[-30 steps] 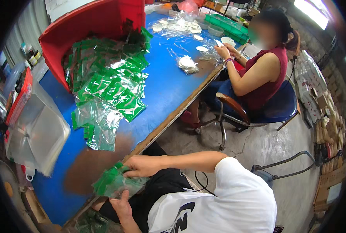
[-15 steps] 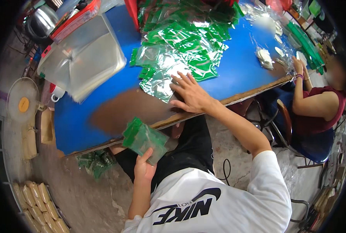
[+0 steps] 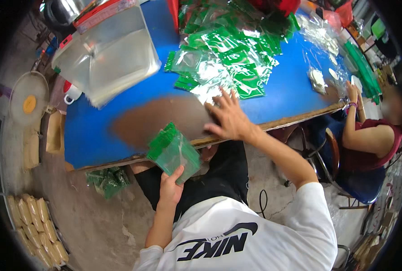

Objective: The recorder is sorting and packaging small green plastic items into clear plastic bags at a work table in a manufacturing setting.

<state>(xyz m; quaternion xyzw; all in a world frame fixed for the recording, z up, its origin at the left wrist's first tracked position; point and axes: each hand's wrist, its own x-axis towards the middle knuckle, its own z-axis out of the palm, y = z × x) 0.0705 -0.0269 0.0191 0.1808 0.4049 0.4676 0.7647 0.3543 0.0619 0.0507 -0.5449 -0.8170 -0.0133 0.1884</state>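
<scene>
one left hand (image 3: 170, 192) closed on green bags (image 3: 177, 152), spread right hand (image 3: 231, 118) near bag heap (image 3: 237, 56) at red bin (image 3: 287, 7)

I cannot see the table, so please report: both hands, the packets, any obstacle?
Left hand holding green-and-clear packets. Right hand spread open at near edge of packet pile; contact unclear. Clear bag stack left of pile, apart from both hands.

White mug (image 3: 74, 94), orange-centred fan (image 3: 29, 104), stacked tan packages (image 3: 39, 228)
</scene>
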